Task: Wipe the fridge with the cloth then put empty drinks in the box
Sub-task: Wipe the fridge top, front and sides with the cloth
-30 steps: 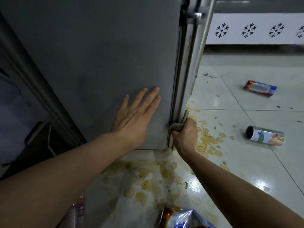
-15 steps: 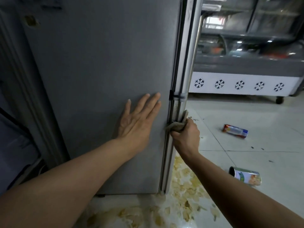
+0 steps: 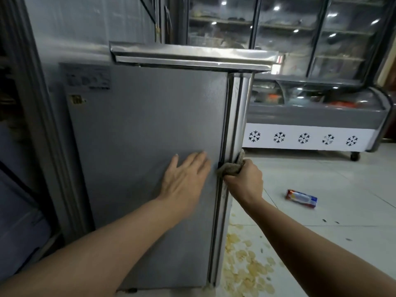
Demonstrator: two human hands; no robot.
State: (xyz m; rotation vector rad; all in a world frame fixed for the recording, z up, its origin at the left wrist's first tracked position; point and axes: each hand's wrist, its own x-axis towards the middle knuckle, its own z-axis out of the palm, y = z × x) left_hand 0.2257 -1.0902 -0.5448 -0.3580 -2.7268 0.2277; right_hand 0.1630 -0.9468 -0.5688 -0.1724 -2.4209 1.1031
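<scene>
We brace our flat left hand point(image 3: 185, 179) on the fridge point(image 3: 145, 157) side to steady ourselves while our right hand point(image 3: 244, 181) grips the cloth point(image 3: 230, 167) against its corner seam, wiping.

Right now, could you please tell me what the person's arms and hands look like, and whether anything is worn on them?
Both forearms are bare to the frame's lower edge, with no sleeve showing. The left hand and the right hand wear no gloves, and no watch, ring or bracelet shows.
</scene>
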